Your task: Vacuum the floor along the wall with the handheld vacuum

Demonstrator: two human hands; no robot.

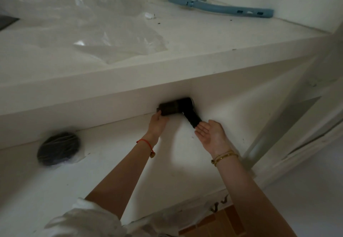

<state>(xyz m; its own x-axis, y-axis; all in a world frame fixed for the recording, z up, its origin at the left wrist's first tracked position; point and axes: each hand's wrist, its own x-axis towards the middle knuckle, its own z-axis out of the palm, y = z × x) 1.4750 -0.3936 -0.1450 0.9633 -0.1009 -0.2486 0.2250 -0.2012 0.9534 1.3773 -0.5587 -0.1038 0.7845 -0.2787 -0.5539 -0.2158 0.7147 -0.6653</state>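
The black handheld vacuum (176,106) lies deep on a lower white shelf (115,162), against the back wall under the upper shelf. Its barrel points left and its handle (194,119) angles down to the right. My left hand (157,124) grips the barrel's left end from below, with the thumb on its side. My right hand (209,134) is palm up with fingers apart, its fingertips just at the handle's end and holding nothing. The vacuum's nozzle is hidden in shadow.
A dark round object wrapped in clear plastic (58,148) sits on the same shelf to the left. On the upper shelf (185,64) lie a crumpled clear plastic sheet (92,23) and a blue plastic tool (213,4). Wooden floor (213,223) shows below; a white frame (289,125) stands right.
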